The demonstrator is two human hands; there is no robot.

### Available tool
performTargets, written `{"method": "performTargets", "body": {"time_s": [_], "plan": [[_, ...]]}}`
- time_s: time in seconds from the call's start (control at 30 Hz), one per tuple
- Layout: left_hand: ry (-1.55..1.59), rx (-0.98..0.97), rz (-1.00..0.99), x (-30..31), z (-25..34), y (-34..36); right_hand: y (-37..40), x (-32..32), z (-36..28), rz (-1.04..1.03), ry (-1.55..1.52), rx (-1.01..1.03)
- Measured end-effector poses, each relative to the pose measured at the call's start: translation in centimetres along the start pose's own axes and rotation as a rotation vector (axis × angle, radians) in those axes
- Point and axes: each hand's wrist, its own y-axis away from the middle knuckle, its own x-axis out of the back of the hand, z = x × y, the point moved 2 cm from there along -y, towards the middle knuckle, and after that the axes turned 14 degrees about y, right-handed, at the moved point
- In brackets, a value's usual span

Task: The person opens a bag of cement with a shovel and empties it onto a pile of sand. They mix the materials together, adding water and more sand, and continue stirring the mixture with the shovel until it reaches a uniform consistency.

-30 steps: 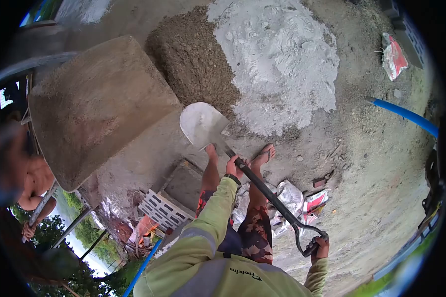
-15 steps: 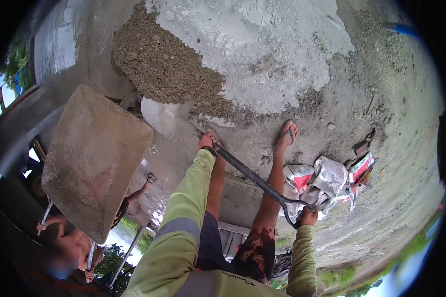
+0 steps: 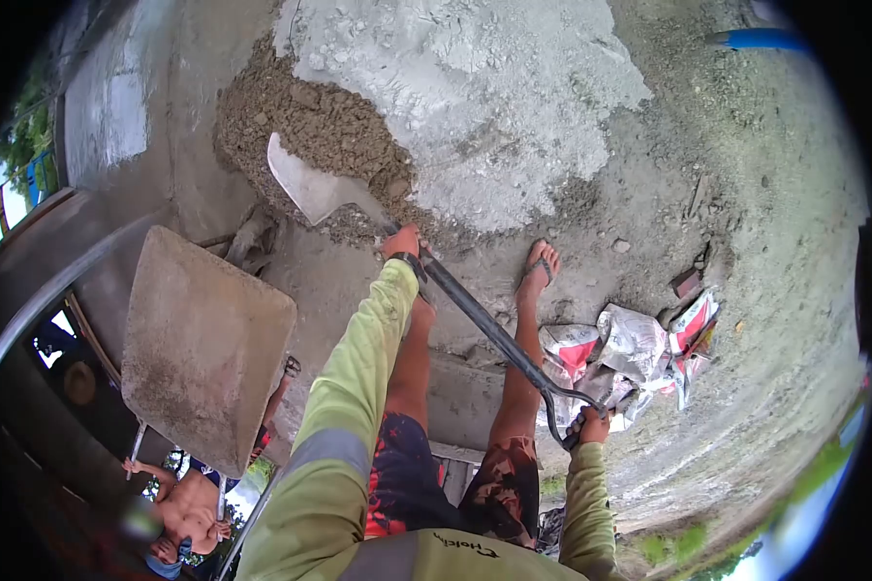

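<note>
A long-handled shovel (image 3: 484, 324) slants across the middle of the view. My left hand (image 3: 402, 242) is wrapped round its shaft near the metal blade (image 3: 305, 181). At the other end, my right hand (image 3: 593, 426) grips the handle. The blade lies over the near side of a brown heap of wet-looking mix (image 3: 329, 121), with no load visible on it. Pale grey powder (image 3: 475, 97) adjoins the heap on the right.
A wheelbarrow (image 3: 208, 349) stands at the left, its handles held by a co-worker (image 3: 189, 508). Crumpled cement bags (image 3: 635, 344) lie right of my feet, near a brick piece (image 3: 686, 283). A blue object (image 3: 761, 39) is at the upper right.
The shovel blade has moved up from the ground beside the wheelbarrow to over the brown heap. The wheelbarrow appears slightly lower and more upright in view, and the co-worker has shifted.
</note>
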Motion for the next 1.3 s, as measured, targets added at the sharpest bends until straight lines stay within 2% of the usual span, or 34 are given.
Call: {"method": "performTargets", "body": {"time_s": [0.07,0.1,0.17,0.2,0.23,0.3,0.37,0.43,0.47,0.5,0.53,0.57,0.63,0.67,0.7,0.73,0.77,0.8,0.83,0.87,0.93,0.97,1.03,1.07,1.1,1.13,1.2,1.23,1.3], "plan": [[0.003,-0.042,-0.019,-1.8,-0.3,2.5,0.3,1.2,1.2,-0.038,-0.005,-0.105],[0.008,-0.085,-0.014,-2.4,0.0,3.7,0.3,1.9,1.4,-0.036,-0.017,-0.095],[-0.015,-0.056,-0.066,-2.4,-1.0,4.3,1.0,3.3,1.9,-0.08,0.011,-0.202],[-0.067,-0.117,-0.087,-3.0,-1.2,5.9,0.9,4.4,2.5,-0.183,-0.038,-0.302],[-0.122,-0.178,-0.107,-3.4,-1.4,7.4,0.7,5.7,3.1,-0.186,-0.032,-0.301],[-0.151,-0.145,-0.237,-3.9,-2.1,8.8,0.1,7.4,4.3,-0.302,-0.081,-0.433],[-0.19,-0.12,-0.304,-4.5,-2.4,11.1,-1.3,9.0,4.7,-0.319,0.008,-0.424],[-0.19,-0.127,-0.391,-4.9,-2.2,13.7,-5.7,12.5,7.8,-0.56,0.333,-0.435],[-0.179,-0.13,-0.378,-4.8,-1.9,14.3,-5.2,12.9,6.9,-0.643,0.307,-0.502],[-0.124,-0.163,-0.474,-5.0,-1.5,15.0,-4.7,13.5,6.4,-0.514,0.39,-0.543],[-0.069,-0.197,-0.569,-5.0,-0.8,15.8,-9.3,16.7,9.2,-0.53,0.554,-0.31],[-0.057,-0.199,-0.56,-4.5,0.4,16.8,-13.7,19.7,11.9,-0.503,0.729,-0.078],[0.332,0.034,-0.581,-2.6,4.4,18.6,-2.7,12.8,-0.6,-0.334,0.131,-0.397],[0.389,0.055,-0.555,-1.1,5.3,18.1,1.7,9.4,-4.1,-0.182,0.156,-0.246],[0.431,0.104,-0.465,1.0,5.7,16.4,3.6,8.0,-4.7,-0.187,0.162,-0.238],[0.487,0.142,-0.403,3.0,6.3,14.8,4.5,6.7,-5.5,-0.124,0.232,-0.043],[0.482,0.146,-0.333,5.7,6.0,11.7,6.1,5.5,-5.9,-0.053,0.296,0.141],[0.415,0.154,-0.215,8.4,5.7,8.7,8.5,3.1,-6.2,-0.021,0.166,0.184],[0.447,0.169,-0.156,10.8,5.2,6.0,9.5,1.6,-5.6,-0.076,0.194,0.272],[0.371,0.17,-0.006,13.3,4.6,3.3,10.5,-0.1,-4.9,-0.061,0.213,0.296],[0.337,0.221,0.058,17.6,4.2,-0.3,14.2,-4.7,-4.8,-0.008,0.256,0.304],[0.309,0.27,0.103,18.7,4.2,-2.2,13.4,-5.7,-3.6,-0.002,0.25,0.285],[0.204,0.247,0.112,18.9,5.5,-6.6,12.1,-7.1,-0.1,0.035,0.246,0.301],[0.121,0.234,0.119,18.9,6.4,-8.0,14.2,-10.1,-1.4,0.022,0.269,0.17],[0.047,0.169,0.099,17.4,8.3,-9.9,11.9,-10.2,2.1,0.051,0.25,0.218],[0.042,0.158,0.15,15.4,10.8,-10.5,12.1,-12.1,2.2,0.043,0.237,0.195],[0.005,0.166,0.104,16.1,13.1,-13.2,12.5,-15.0,3.0,0.025,0.208,0.146],[-0.02,0.189,0.067,15.7,13.9,-13.5,12.4,-15.4,3.2,0.041,0.187,0.141],[-0.289,0.11,0.112,15.1,14.7,-12.2,11.8,-15.6,2.5,0.02,0.222,0.216]]}}
